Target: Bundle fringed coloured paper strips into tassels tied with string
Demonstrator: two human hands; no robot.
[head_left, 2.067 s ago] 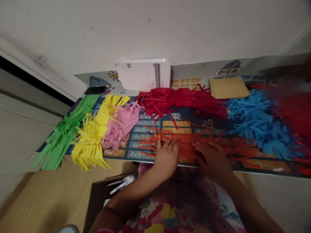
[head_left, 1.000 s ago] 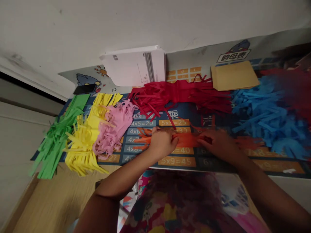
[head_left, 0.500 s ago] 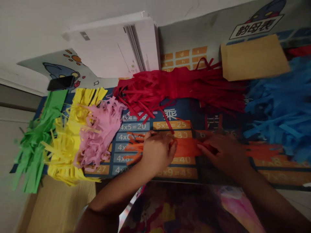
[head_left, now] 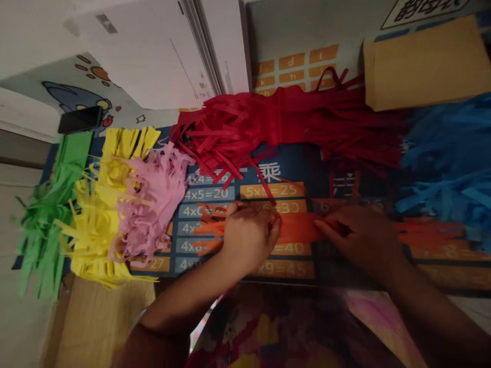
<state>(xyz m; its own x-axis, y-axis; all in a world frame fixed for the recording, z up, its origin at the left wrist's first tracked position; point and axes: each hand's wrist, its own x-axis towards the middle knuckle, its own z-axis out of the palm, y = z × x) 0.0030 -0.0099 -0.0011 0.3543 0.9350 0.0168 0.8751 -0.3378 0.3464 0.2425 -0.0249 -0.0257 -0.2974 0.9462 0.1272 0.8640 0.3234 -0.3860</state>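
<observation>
A bundle of orange paper strips (head_left: 297, 227) lies across a blue multiplication-table mat (head_left: 276, 176). My left hand (head_left: 247, 237) is closed around the bundle near its left end, where loose strip ends fan out. My right hand (head_left: 362, 240) pinches the same bundle further right, and more orange strips trail out past it. Between the two hands the strips are gathered into a flat band.
Other piles of cut strips ring the mat: green (head_left: 46, 214), yellow (head_left: 102, 204) and pink (head_left: 151, 197) on the left, dark red (head_left: 276, 128) behind, blue (head_left: 448, 163) on the right. A white paper stack (head_left: 161, 56), a tan sheet (head_left: 422, 61) and a black phone (head_left: 80, 120) lie at the back.
The orange strips, first spread loose under both flat hands, are now gathered into a band gripped by both hands. The view has moved closer and lower over the mat.
</observation>
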